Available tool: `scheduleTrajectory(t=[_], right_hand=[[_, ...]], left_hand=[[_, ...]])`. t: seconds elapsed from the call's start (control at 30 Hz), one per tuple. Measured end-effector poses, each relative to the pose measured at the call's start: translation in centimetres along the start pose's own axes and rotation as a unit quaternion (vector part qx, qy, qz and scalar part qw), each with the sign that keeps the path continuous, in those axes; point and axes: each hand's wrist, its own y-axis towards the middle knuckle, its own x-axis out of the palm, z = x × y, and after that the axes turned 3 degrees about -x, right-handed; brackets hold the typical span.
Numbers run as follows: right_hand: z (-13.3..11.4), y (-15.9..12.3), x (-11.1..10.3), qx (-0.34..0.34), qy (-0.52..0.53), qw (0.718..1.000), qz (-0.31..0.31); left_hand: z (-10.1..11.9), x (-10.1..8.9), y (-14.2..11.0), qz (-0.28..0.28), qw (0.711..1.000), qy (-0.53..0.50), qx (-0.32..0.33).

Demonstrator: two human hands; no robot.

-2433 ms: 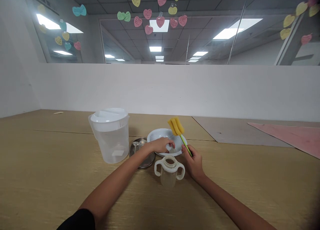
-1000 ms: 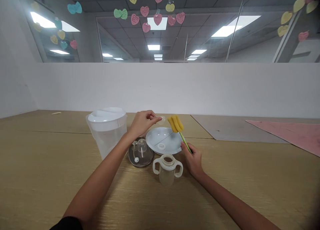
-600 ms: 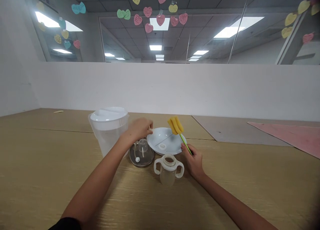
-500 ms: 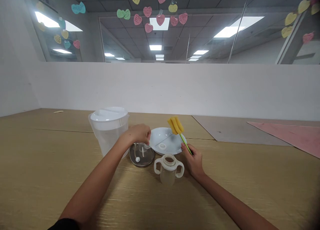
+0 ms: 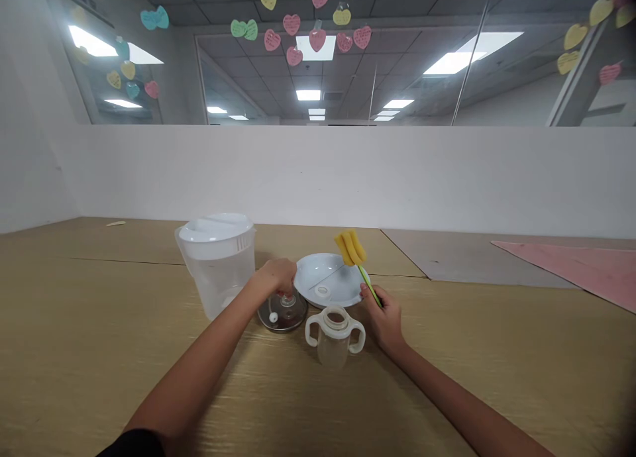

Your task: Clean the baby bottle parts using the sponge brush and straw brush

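Observation:
My left hand point(image 5: 275, 276) is closed over the top of a clear part point(image 5: 287, 301) standing on a round metal lid point(image 5: 282, 318), and the fingers hide most of that part. My right hand point(image 5: 385, 323) grips the green handle of a bottle brush point(image 5: 368, 285) with a yellow sponge head point(image 5: 350, 247), held upright above the edge of a white plate point(image 5: 325, 271). A small white ring point(image 5: 322, 291) lies on the plate. A two-handled sippy cup point(image 5: 334, 338) stands just left of my right hand, and a clear plastic pitcher point(image 5: 216, 265) stands behind my left hand.
The objects are grouped on a wood-grain table point(image 5: 99, 311). A grey board point(image 5: 447, 268) and a pink sheet point(image 5: 561, 265) lie to the right. A white wall point(image 5: 318, 179) runs along the far side, with paper hearts hanging beyond it.
My left hand has moved from above the plate's far edge down onto the clear part on the metal lid. My right hand and the brush have stayed nearly still.

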Motion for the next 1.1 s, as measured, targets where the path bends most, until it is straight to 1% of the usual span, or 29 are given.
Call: scheduleTrajectory(t=[0.23,0.3,0.37,0.47,0.53,0.6,0.7,0.8,0.87,0.93,1.0,1.1], right_hand=[[0.1,0.0,0.0,-0.011,0.005,1.000,0.002],[0.2,0.0,0.1,-0.014,0.009,1.000,0.001],[0.3,0.0,0.1,-0.013,0.011,1.000,0.001],[0.3,0.0,0.1,-0.011,0.006,1.000,0.004],[0.2,0.0,0.1,-0.015,0.005,1.000,0.006],[0.2,0.0,0.1,-0.015,0.007,1.000,0.003],[0.3,0.0,0.1,-0.005,0.012,1.000,-0.002],[0.3,0.0,0.2,-0.006,0.014,1.000,0.000],[0.3,0.0,0.2,-0.011,0.012,1.000,0.003],[0.3,0.0,0.2,-0.015,0.011,1.000,0.004],[0.2,0.0,0.1,-0.016,0.008,1.000,0.004],[0.2,0.0,0.1,-0.016,0.009,1.000,0.000]], left_hand=[[0.3,0.4,0.0,-0.019,1.000,-0.003,-0.006],[0.3,0.2,-0.4,-0.013,1.000,0.003,-0.012],[0.7,-0.3,-1.0,0.020,1.000,0.010,-0.016],[1.9,-1.1,-1.6,0.109,0.994,0.004,0.010],[3.2,-0.9,-1.3,0.154,0.987,-0.016,0.049],[4.4,-0.1,-0.4,0.173,0.981,-0.036,0.082],[5.2,1.7,1.5,0.168,0.980,-0.057,0.096],[4.9,2.8,2.8,0.142,0.981,-0.083,0.107],[4.3,2.8,3.0,0.122,0.978,-0.103,0.132],[3.9,2.3,2.7,0.114,0.973,-0.120,0.159],[3.6,1.7,2.4,0.122,0.968,-0.132,0.173],[3.6,1.3,2.1,0.146,0.967,-0.137,0.160]])
